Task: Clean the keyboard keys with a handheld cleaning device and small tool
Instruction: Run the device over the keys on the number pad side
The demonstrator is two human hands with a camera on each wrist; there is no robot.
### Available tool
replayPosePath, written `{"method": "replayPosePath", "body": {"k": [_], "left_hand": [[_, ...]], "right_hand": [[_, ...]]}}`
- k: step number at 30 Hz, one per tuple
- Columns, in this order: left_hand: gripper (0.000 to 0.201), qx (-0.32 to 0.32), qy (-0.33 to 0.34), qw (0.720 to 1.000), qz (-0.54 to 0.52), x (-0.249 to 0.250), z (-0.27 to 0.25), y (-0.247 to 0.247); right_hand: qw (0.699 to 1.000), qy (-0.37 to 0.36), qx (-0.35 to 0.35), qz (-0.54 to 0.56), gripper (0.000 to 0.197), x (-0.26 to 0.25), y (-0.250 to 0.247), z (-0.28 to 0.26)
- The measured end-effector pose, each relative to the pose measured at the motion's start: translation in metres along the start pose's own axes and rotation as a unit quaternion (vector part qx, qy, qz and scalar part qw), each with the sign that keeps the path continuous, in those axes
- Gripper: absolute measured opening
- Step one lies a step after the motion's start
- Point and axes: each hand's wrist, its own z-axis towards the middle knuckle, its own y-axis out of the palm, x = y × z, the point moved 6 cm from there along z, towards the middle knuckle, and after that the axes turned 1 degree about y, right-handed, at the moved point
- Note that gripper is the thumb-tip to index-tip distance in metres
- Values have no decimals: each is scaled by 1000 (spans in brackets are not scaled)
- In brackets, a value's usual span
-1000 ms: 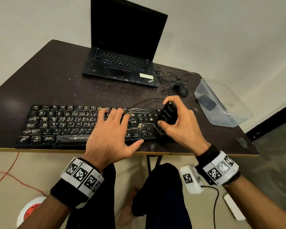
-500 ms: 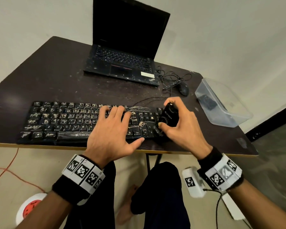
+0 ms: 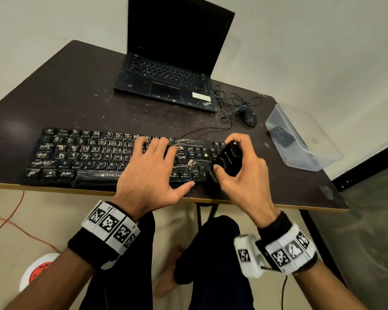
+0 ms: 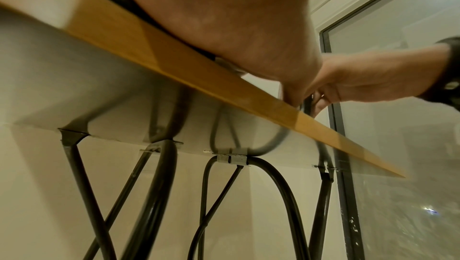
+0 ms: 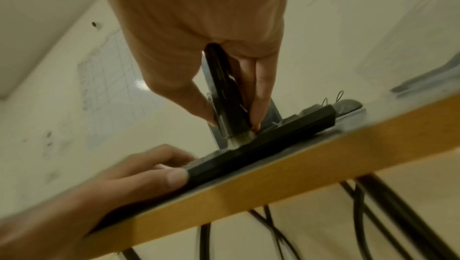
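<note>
A black dusty keyboard (image 3: 83,157) lies along the front edge of the dark table (image 3: 72,90). My left hand (image 3: 152,171) rests flat on its right-middle keys with fingers spread and straight; in the right wrist view the left hand's thumb (image 5: 171,177) lies against the keyboard's front edge (image 5: 261,146). My right hand (image 3: 244,175) grips a black handheld cleaning device (image 3: 230,161) over the keyboard's right end. The device (image 5: 224,95) points down, and its brush tip (image 5: 241,138) touches the keys. In the left wrist view both hands show above the table edge (image 4: 174,61).
An open black laptop (image 3: 170,81) stands at the back of the table. A black mouse (image 3: 249,117) with a tangled cable lies to its right. A clear plastic container (image 3: 300,139) sits at the right edge. Below are my legs, an orange cable and a round socket reel (image 3: 37,269).
The right hand has shifted the device slightly over the keyboard's right end. The left hand has stayed flat on the keys. The head view has moved a little.
</note>
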Motion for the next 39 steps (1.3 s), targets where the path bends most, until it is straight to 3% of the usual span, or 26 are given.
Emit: {"method": "replayPosePath", "body": {"k": [3, 6, 9, 13, 16, 20, 24, 27, 30, 34, 37, 39], "left_hand": [[93, -6, -1, 1000, 1, -1, 0, 1], [93, -7, -2, 1000, 6, -1, 0, 0], [93, -5, -4, 1000, 3, -2, 1, 0], [93, -1, 1, 1000, 0, 0, 1, -1], [94, -4, -5, 1000, 1, -2, 1, 0], [94, -7, -3, 1000, 4, -1, 0, -1], [95, -12, -6, 1000, 9, -2, 1, 0], [95, -12, -5, 1000, 12, -1, 0, 0], [96, -14, -10, 1000, 12, -3, 1, 1], [96, -16, -6, 1000, 16, -1, 1, 1], [95, -20, -10, 1000, 12, -3, 1, 1], [95, -16, -7, 1000, 13, -1, 1, 1]], "right_hand": [[999, -21, -18, -17, 54, -3, 3, -3], [1000, 13, 21, -3, 55, 5, -3, -3], [1000, -10, -8, 1, 55, -1, 4, -8], [999, 21, 27, -1, 54, 6, -3, -4], [1000, -15, -24, 11, 54, -4, 5, -6], [1000, 9, -7, 14, 53, 6, -1, 9], [998, -21, -62, 10, 53, 1, 5, 17], [999, -8, -45, 13, 53, 4, 4, 25], [996, -45, -81, 12, 53, -4, 13, 22], [999, -17, -45, 9, 53, 5, 6, 31], [994, -52, -92, 0, 53, -4, 13, 29], [996, -39, -79, -5, 53, 1, 8, 34]]}}
